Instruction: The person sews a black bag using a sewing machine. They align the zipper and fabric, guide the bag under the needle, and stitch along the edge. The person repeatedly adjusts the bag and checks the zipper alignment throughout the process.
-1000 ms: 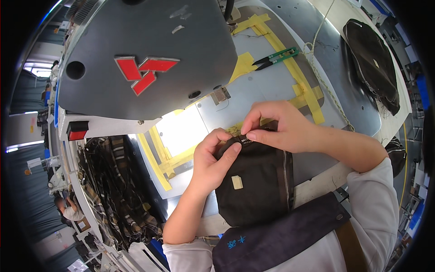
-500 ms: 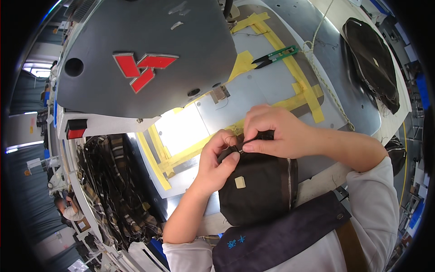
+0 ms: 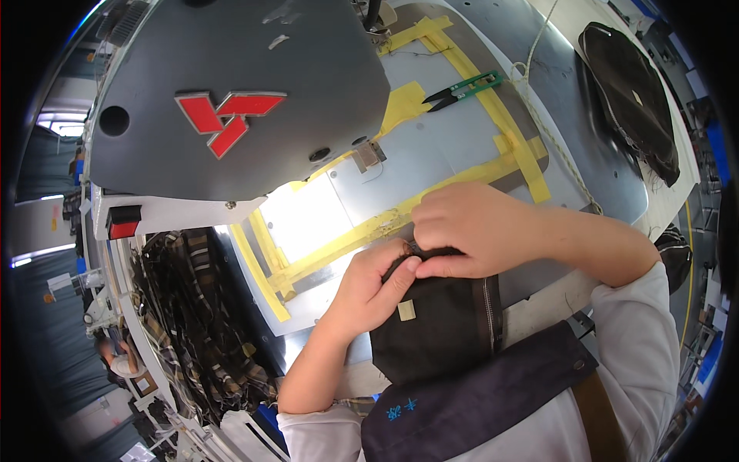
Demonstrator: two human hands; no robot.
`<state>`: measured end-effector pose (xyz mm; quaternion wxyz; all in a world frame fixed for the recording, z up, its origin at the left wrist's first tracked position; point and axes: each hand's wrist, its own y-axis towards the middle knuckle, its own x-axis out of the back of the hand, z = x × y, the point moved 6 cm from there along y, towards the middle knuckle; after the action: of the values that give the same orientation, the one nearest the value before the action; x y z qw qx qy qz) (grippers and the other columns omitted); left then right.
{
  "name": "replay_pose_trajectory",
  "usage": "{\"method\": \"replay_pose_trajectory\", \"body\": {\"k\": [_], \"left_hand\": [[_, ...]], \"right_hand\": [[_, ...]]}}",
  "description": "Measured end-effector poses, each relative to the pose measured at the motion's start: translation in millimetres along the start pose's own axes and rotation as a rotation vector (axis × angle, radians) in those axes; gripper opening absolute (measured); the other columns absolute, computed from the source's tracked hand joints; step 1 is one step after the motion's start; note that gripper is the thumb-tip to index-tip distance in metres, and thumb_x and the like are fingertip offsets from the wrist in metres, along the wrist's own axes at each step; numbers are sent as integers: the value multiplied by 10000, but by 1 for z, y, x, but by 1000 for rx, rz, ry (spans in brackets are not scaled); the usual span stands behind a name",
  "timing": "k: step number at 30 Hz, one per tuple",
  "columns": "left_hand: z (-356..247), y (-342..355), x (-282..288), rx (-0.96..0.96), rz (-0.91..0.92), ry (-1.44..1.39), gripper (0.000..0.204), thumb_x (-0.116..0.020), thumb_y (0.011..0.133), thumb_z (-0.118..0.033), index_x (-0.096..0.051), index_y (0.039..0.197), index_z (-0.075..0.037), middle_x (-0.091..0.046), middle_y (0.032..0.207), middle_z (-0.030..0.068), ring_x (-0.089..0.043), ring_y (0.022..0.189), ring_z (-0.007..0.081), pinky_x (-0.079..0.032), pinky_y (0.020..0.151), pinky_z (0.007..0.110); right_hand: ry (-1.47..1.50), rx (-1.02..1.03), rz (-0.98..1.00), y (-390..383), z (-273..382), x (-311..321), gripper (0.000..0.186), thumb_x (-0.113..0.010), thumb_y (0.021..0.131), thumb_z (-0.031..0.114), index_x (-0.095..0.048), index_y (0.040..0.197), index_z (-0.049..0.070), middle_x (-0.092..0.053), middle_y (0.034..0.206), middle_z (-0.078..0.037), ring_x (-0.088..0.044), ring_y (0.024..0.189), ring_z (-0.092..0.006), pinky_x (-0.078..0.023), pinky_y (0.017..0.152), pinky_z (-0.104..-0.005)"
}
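A dark brown fabric bag (image 3: 431, 331) with a metal zipper (image 3: 488, 308) down its right side and a small pale patch hangs over the near edge of the sewing machine bed. My left hand (image 3: 377, 285) pinches the bag's top edge between thumb and fingers. Close against it, my right hand (image 3: 469, 231) is closed on the same top edge, its fingers curled under and its thumb pointing toward the left thumb. Whatever lies between the fingertips is mostly hidden by the hands.
The grey sewing machine head (image 3: 246, 100) overhangs the bed at upper left. Green-handled thread snips (image 3: 466, 88) lie beyond my hands, near a braided cord (image 3: 554, 142). Another dark bag (image 3: 635, 104) rests at far right. Plaid fabric (image 3: 192, 308) is heaped at left.
My right hand has rolled over, so its back now covers the fingertips. Both thumbs have come together at the bag's top edge. The view has shifted slightly.
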<state>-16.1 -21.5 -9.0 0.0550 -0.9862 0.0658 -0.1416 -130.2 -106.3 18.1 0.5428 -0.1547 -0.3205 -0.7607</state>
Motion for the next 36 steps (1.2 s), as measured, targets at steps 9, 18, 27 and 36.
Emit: {"method": "replay_pose_trajectory", "body": {"k": [9, 18, 27, 36], "left_hand": [[2, -8, -11, -84, 205, -256, 268, -503, 985, -234, -596, 904, 4, -575, 769, 64, -516, 703, 147, -425, 650, 273], [3, -6, -7, -128, 30, -218, 241, -525, 979, -224, -577, 904, -1, -546, 807, 56, -497, 747, 154, -415, 684, 268], [3, -5, 2, -113, -193, -138, 138, -585, 925, -143, -572, 913, -7, -512, 786, 30, -459, 719, 126, -396, 667, 253], [1, -9, 4, -116, -335, -93, 123, -604, 882, -85, -538, 805, -16, -445, 688, -5, -389, 630, 93, -341, 575, 244]], "right_hand": [[663, -65, 325, -4, -8, -17, 399, -590, 943, 232, -437, 654, 3, -422, 629, -90, -438, 594, -248, -354, 571, -363], [646, -82, 288, -6, -14, -9, 326, -598, 930, 200, -454, 703, 16, -422, 676, -65, -414, 631, -207, -352, 609, -341], [619, -102, 53, -1, -23, 12, 261, -608, 917, 196, -483, 759, 30, -450, 798, -32, -411, 745, -160, -350, 698, -307], [345, -44, -53, -1, -21, 14, 179, -642, 829, 96, -496, 751, 29, -467, 804, -50, -437, 720, -175, -360, 650, -316]]}}
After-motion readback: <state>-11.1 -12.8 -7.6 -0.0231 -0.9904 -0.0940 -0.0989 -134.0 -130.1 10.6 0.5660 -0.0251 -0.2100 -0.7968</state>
